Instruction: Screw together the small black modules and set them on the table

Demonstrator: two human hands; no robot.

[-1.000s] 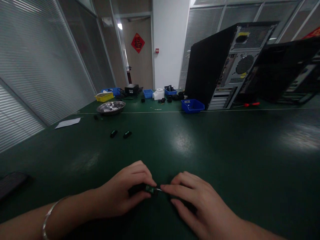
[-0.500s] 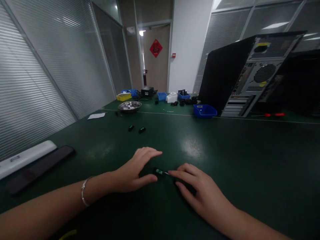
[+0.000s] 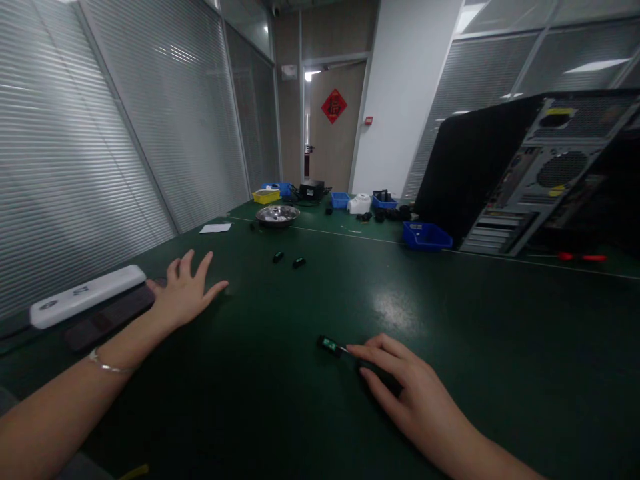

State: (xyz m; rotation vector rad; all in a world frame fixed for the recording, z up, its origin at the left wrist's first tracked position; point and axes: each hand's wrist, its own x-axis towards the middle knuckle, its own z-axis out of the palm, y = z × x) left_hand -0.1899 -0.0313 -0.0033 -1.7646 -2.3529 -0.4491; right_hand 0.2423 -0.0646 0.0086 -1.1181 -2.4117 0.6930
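My right hand (image 3: 413,383) is closed around the dark handle of a screwdriver (image 3: 381,375), whose thin metal shaft points left. By its tip lies a small black piece with a green face (image 3: 329,345); whether the tip touches it I cannot tell. My left hand (image 3: 181,297) is at the left with fingers spread and nothing in them. It hovers over or rests beside a long dark flat tray-like object (image 3: 113,317), partly covering its end. Two similar small black pieces, one on the left (image 3: 278,257) and one on the right (image 3: 299,263), lie farther up the green table (image 3: 270,373).
A white power strip (image 3: 90,293) lies behind the dark object. Farther back are a metal bowl (image 3: 277,215), white paper (image 3: 215,228), a yellow bin (image 3: 266,197) and a blue bin (image 3: 427,237). A black computer case (image 3: 480,160) stands at the right.
My left hand has moved away left from the small black piece, its fingers spreading. My right hand stays by the piece with the screwdriver. The view has shifted a little left.
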